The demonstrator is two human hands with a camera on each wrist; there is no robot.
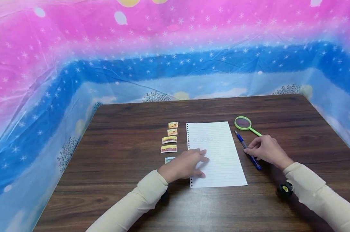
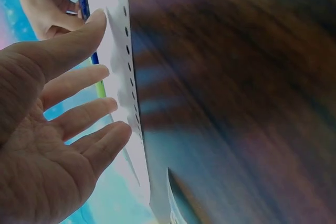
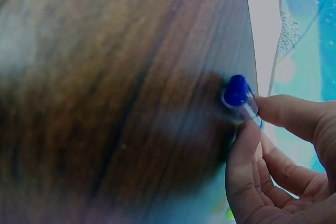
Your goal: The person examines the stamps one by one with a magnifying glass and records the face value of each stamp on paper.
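A lined sheet of paper (image 1: 218,170) with punched holes down its left side lies on the table, faint handwriting near its upper left. Over its left edge my left hand (image 1: 186,164) spreads its fingers (image 2: 79,80), holding nothing. My right hand (image 1: 266,149) pinches a blue pen (image 1: 241,140) between thumb and fingers, just right of the sheet. In the right wrist view the blue end of the pen (image 3: 237,92) points toward the camera. The pen lies along or close above the wood; which of these, I cannot tell.
Left of the sheet, small stamp-like papers stand in a column: orange ones (image 1: 173,125), red-and-yellow ones (image 1: 169,148) and a bluish one (image 1: 169,159) partly behind my left hand. A green magnifying glass (image 1: 251,129) lies beyond the pen. Patterned cloth (image 1: 163,67) surrounds the brown table (image 1: 119,138).
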